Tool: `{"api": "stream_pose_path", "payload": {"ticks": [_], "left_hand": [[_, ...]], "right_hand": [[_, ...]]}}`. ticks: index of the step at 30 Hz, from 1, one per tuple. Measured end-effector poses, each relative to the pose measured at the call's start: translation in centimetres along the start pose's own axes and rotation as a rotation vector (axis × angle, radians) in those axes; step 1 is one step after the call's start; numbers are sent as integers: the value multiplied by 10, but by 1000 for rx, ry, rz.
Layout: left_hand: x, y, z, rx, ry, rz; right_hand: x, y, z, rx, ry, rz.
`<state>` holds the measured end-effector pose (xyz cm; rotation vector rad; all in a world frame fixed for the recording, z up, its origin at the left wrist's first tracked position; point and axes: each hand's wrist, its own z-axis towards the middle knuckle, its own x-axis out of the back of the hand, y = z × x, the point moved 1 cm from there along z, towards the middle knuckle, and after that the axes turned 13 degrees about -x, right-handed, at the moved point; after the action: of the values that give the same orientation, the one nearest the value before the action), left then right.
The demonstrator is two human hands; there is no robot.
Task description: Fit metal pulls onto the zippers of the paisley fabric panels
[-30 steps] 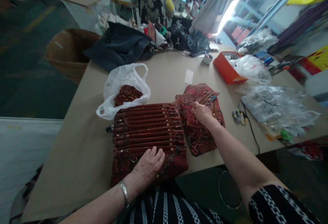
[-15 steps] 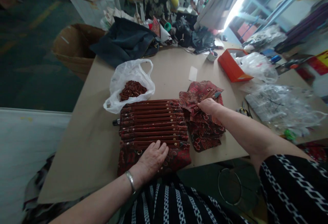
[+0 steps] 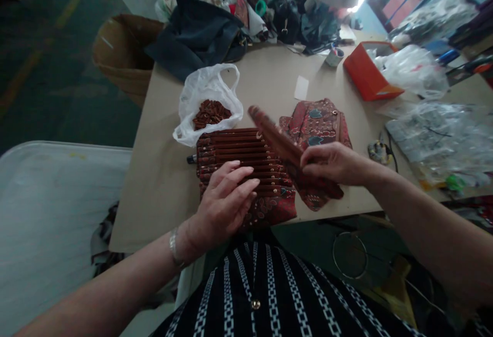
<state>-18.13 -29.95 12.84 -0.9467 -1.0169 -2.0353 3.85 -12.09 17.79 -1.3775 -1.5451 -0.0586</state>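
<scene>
My right hand (image 3: 331, 163) grips the near end of a dark red patterned zippered pouch (image 3: 276, 141). Held in the air and slightly blurred, the pouch slants up to the left above the worktable. Below it, several matching pouches (image 3: 231, 148) lie overlapped in a row, their brown zipper edges facing up. My left hand (image 3: 227, 198) rests over the near part of that row with its fingers spread. To the right lies a pile of similar patterned pouches (image 3: 327, 121). Behind the row, small brown pieces (image 3: 211, 114) fill an open white plastic bag (image 3: 202, 85).
Dark cloth (image 3: 200, 34) and other materials crowd the table's far edge. An orange box (image 3: 364, 72), clear plastic wrapping (image 3: 419, 136) and yellow-handled pliers (image 3: 379, 152) are on the right. A brown bin (image 3: 119, 70) stands beyond the table's left side. A white card (image 3: 301, 88) lies near the pile.
My right hand has lifted a pouch off the right pile and brought it left over the row. My left hand has risen with its fingers more spread. The view has tilted down.
</scene>
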Motion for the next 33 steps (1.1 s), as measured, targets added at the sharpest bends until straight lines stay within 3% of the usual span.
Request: {"api": "stream_pose_path", "payload": {"ticks": [2,5,9,15,19,22,25,29,33], "left_hand": [[23,12,3,-18,19,18],[25,22,-1,-39,-184,-68],[-13,13,-17,83,-544,-219],[-59,-16,-14,178,-755,-68],[-76,-22,-5,160,-777,25],[-79,-15,-3,99,-660,146],[-81,-5,-4,-51,-544,184],[-96,3,-14,-233,-591,79],[-112,1,-30,-243,-603,73]], "right_hand": [[-26,-22,-30,112,-111,-46],[-64,-34,-53,213,-143,17],[-105,-5,-42,133,-49,164],[-143,55,-1,-141,61,59],[-155,69,16,-287,101,-158],[-161,71,22,-331,91,-263],[-163,71,25,-349,99,-269],[-164,67,27,-377,92,-280],[-164,63,26,-371,90,-287]]}}
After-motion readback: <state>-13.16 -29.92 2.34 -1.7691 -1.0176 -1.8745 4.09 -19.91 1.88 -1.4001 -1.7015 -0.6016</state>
